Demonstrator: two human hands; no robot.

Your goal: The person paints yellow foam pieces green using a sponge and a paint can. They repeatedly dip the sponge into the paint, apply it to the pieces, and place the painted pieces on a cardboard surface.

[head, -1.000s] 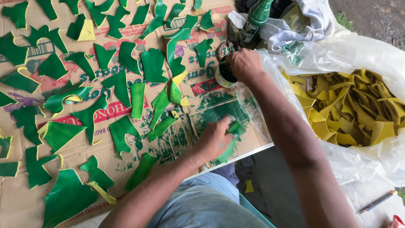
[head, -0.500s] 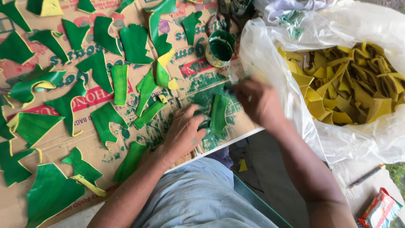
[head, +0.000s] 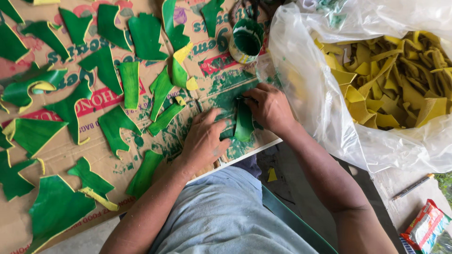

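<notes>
The left hand (head: pixel 203 141) presses flat on the cardboard sheet (head: pixel 61 146), holding nothing. The right hand (head: pixel 269 107) grips a green leaf-shaped piece (head: pixel 244 123) near the right edge. Wet paint may smear onto the fingers.

Your forearms are bare with no sleeves showing, your left hand (head: pixel 203 141) carries green paint smudges, and you wear light blue-grey trousers

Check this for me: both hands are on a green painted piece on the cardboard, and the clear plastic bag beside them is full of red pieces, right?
Not quite. In the head view the left hand and right hand are on the green painted piece, but the clear plastic bag holds yellow pieces, not red.
</notes>
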